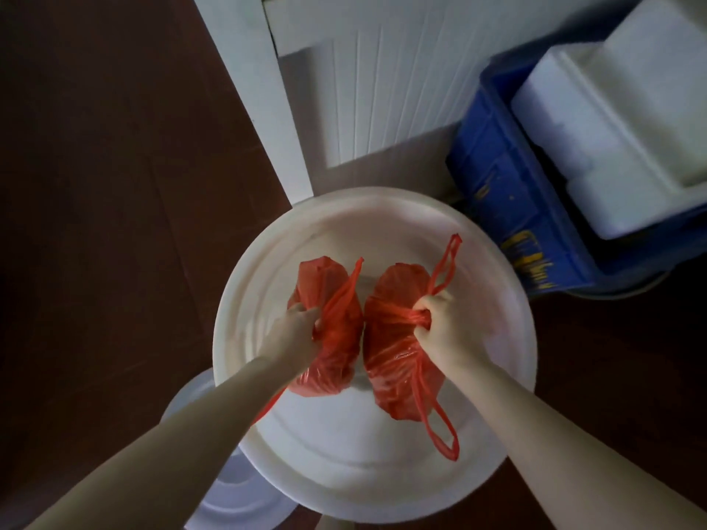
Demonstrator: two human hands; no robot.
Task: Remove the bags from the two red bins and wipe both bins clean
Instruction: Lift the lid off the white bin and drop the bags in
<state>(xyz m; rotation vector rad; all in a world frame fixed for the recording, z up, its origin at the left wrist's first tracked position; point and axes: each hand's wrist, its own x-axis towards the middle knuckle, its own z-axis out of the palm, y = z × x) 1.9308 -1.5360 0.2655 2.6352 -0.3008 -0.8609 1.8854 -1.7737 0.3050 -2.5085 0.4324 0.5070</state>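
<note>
**Two red bags, held over a white round tub**

Head view, looking straight down.

- Item 1: left bag (336, 361). Red thin plastic, filled and gathered at the neck, hanging at the centre of the frame. One strap handle stands up toward 12 o'clock.
- Item 2: right bag (394, 369). Same red plastic, filled, touching or just beside the left bag at its 3 o'clock. One loop handle (449, 262) points to 1 o'clock and a second hangs toward 5 o'clock.
- Item 3: left hand (302, 323). Fingers are curled tight around the gathered neck of the left bag, with the forearm entering from 7 o'clock.
- Item 4: right hand (440, 319). A closed fist grips the twisted neck of the right bag, with the forearm entering from 5 o'clock.
- Item 5: white round tub (363, 464). Large and pale, directly beneath both bags. Whether this is an open tub or its lid cannot be told.
- Item 6: smaller white round object (229, 487). It sits at 7 o'clock of the tub, partly under the left forearm.
- Item 7: blue crate (493, 174). It stands at 2 o'clock, near the tub, and carries white foam blocks (619, 120).
- Item 8: white ribbed panel (386, 101), at 12 o'clock.
- Item 9: dark brown floor (95, 185), filling the 9 o'clock side.
</note>
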